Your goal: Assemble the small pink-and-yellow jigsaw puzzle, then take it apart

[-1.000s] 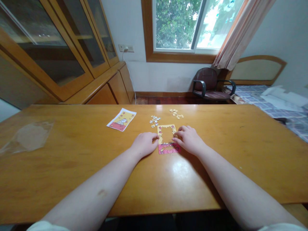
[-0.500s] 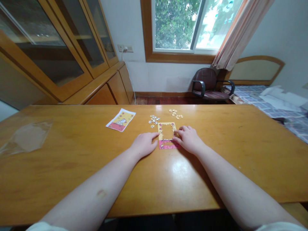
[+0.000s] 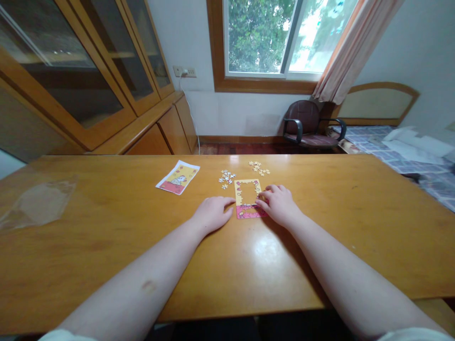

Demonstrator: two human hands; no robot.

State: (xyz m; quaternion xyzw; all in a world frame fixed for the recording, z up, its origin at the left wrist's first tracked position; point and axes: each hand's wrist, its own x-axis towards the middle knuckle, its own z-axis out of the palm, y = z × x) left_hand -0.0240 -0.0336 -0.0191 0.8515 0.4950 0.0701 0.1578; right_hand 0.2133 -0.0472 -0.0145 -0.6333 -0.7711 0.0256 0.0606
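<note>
A partly assembled jigsaw puzzle (image 3: 239, 195) lies flat on the table, its yellow border joined to a pink lower section. Bare wood shows through the gap in its middle and through a smaller gap in the pink part. Just off its left edge rests my left hand (image 3: 213, 213), open, thumb and forefinger apart and nothing held. My right hand (image 3: 279, 203) is over the right edge, fingertips and thumb touching the border, the fingers loosely bent and apart. Some of that edge is hidden beneath them. Loose white-and-grey puzzle pieces (image 3: 226, 177) and yellow puzzle pieces (image 3: 259, 167) lie in two groups beyond the puzzle.
A picture sheet (image 3: 178, 177) with a yellow and pink design lies left of the loose pieces. Farther left is a clear plastic bag (image 3: 42, 201). The wooden table (image 3: 227, 284) reaches toward a cabinet (image 3: 142, 132) on the left and an armchair (image 3: 305, 123) behind.
The puzzle has moved slightly right and away from me, and a small gap now shows between it and my left fingertips. My right hand stays at its right edge.
</note>
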